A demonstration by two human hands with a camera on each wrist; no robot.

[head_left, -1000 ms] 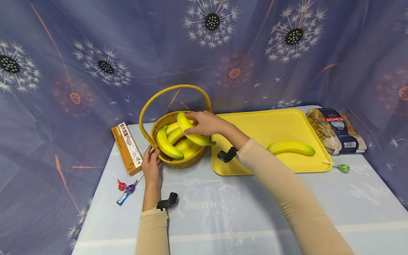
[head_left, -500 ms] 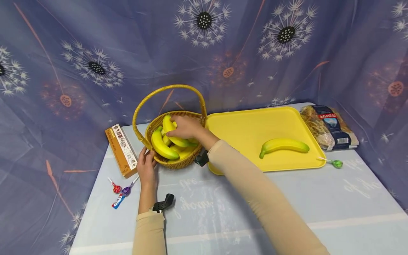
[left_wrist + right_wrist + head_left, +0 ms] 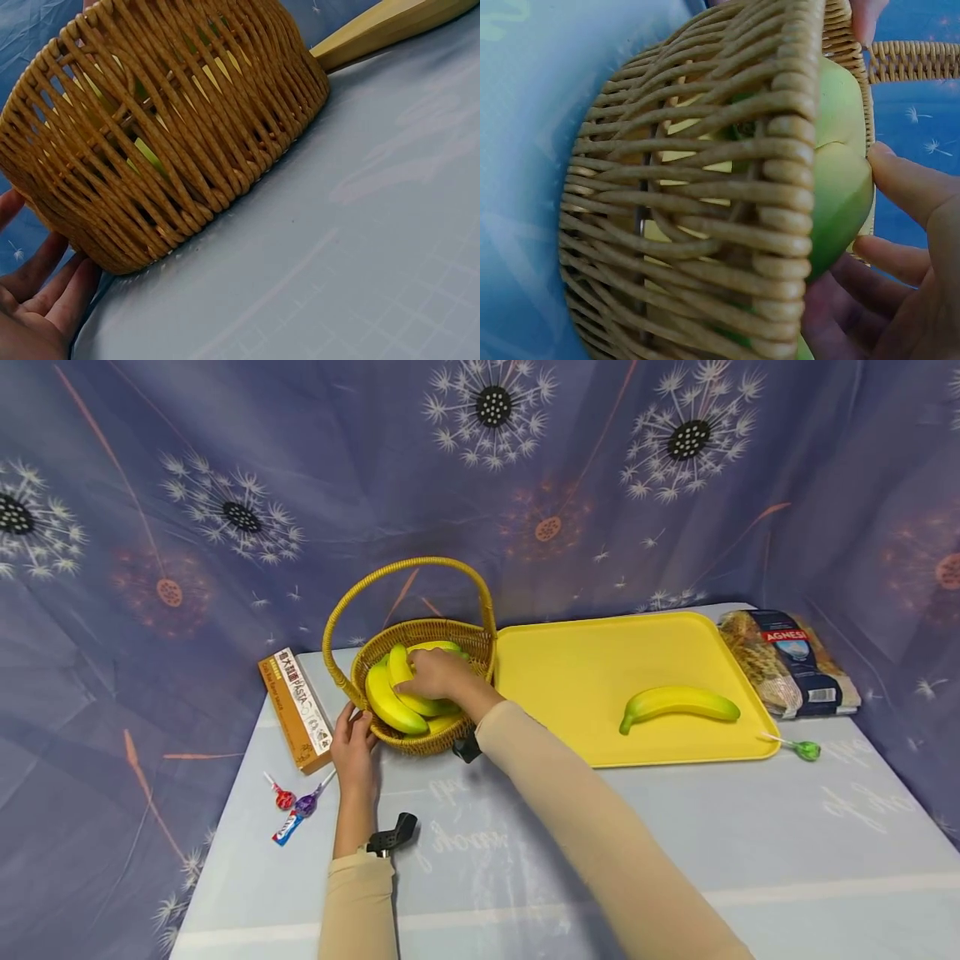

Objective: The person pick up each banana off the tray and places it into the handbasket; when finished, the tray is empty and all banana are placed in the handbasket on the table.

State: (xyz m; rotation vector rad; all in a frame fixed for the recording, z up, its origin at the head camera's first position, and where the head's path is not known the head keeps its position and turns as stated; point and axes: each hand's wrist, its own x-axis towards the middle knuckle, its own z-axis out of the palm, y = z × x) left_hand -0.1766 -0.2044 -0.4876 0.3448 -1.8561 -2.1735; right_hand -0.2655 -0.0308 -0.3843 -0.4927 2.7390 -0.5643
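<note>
In the head view, my right hand (image 3: 442,678) reaches into the wicker basket (image 3: 438,747) and grips a yellow banana (image 3: 399,667) between thumb and fingers. Another banana (image 3: 390,702) lies beside it at the basket's left, and more are partly covered by my hand. The right wrist view shows green-tipped banana ends (image 3: 840,180) at the rim, close to my fingers (image 3: 915,184). My left hand (image 3: 354,747) rests against the basket's left outer side. Its fingers (image 3: 67,289) touch the woven wall low down in the left wrist view.
A yellow tray (image 3: 570,693) with one banana (image 3: 678,704) lies right of the basket. Pasta bag (image 3: 791,664) and green lollipop (image 3: 806,750) sit at its right. On the left are a pasta box (image 3: 296,710), red lollipop (image 3: 284,798), purple lollipop (image 3: 306,804) and small wrapped candy (image 3: 287,828).
My right hand has lowered its banana deeper into the basket, moving left and down. My left hand stays at the basket's side. The head view has shifted slightly.
</note>
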